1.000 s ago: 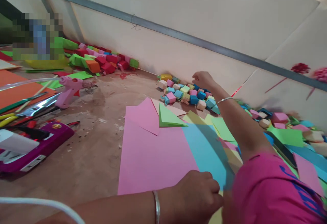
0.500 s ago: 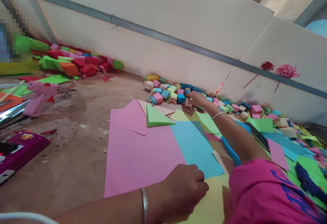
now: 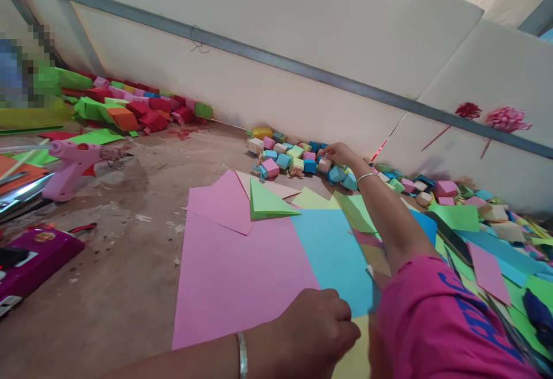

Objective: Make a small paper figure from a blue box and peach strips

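Note:
My right hand point(image 3: 341, 154) reaches out to a row of small folded paper cubes point(image 3: 283, 162) by the wall. Its fingers are partly spread over the pile, close to a peach cube point(image 3: 323, 165), and I see nothing held in them. Light-blue cubes point(image 3: 337, 175) lie just below the palm. My left hand point(image 3: 317, 324) is closed near the bottom, resting over a pink paper sheet point(image 3: 233, 275) and a blue sheet point(image 3: 332, 252). Its curled fingers hide whatever they may hold. A folded green paper point(image 3: 270, 201) lies on the sheets.
At left are a pink glue gun point(image 3: 71, 163) and a purple device point(image 3: 41, 261). Red, green and orange paper pieces point(image 3: 147, 115) are heaped along the wall. Two paper flowers point(image 3: 507, 120) lean at right. A dark phone point(image 3: 449, 238) lies among coloured papers beside my right arm.
My right hand has drawn slightly up and back from the peach cube. Light-blue cubes now show beneath it. My left hand stays closed over the sheets. The view has shifted a little.

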Motion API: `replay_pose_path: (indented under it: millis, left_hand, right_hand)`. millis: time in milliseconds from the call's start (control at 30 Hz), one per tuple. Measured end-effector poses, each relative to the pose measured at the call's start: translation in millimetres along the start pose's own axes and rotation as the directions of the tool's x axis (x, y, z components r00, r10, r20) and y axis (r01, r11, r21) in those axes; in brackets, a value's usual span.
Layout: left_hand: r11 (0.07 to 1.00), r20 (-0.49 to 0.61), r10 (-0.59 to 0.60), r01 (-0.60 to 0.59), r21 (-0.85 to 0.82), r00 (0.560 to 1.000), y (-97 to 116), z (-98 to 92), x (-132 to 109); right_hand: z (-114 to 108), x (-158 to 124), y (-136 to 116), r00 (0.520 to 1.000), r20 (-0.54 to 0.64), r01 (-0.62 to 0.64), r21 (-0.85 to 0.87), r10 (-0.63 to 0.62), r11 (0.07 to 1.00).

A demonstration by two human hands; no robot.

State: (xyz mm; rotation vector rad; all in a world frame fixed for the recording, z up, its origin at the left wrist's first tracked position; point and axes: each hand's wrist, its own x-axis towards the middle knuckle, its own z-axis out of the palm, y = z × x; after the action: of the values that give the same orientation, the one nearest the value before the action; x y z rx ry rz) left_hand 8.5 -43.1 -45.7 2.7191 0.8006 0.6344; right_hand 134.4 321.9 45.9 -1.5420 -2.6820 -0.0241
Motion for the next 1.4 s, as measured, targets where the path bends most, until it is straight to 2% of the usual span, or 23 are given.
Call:
replay_pose_path:
  millis: [167,400,767,933,1133,1267,1400]
  left_hand:
    - [0.999,0.032,-0.014,0.015,-0.034,0.999,1.5,-3.1,0.0]
    - [0.998,0.021,-0.017,0.019,-0.058,1.000,-0.6,-3.4,0.3]
    - [0.999,0.031,-0.017,0.019,-0.044,0.999,-0.4,-2.8,0.1]
    - [0.998,0.041,-0.017,0.019,-0.053,0.999,-0.7,-4.2,1.1]
    - [0.999,0.030,-0.012,0.013,-0.042,0.999,0.2,-5.9,1.0]
    - [0.999,0.031,0.002,-0.001,-0.037,1.000,-1.0,-5.2,1.2]
    - [0.999,0.011,0.004,-0.004,-0.050,1.000,-2.1,-3.9,1.3]
  right_hand:
    - [1.1,-5.7,8.8,1.000,-0.005,-0.025,0.025,0.026,0.999]
    - [4.5,-14.1,-5.6,0.998,-0.018,0.058,-0.017,-0.058,0.998]
    - [9.0,-18.1,-9.8,0.998,-0.005,-0.057,-0.143,0.057,0.988]
    - [-0.3,-20.1,-6.8,0.996,-0.027,-0.086,-0.170,0.082,0.982]
    - [-6.4,-49.4,-4.1,0.982,-0.056,-0.186,-0.238,0.178,0.953]
    - [4.1,-71.0,-4.5,0.989,-0.013,-0.148,-0.256,0.150,0.955]
    - [8.0,-73.4,6.3,0.994,-0.016,-0.112,-0.242,0.112,0.964]
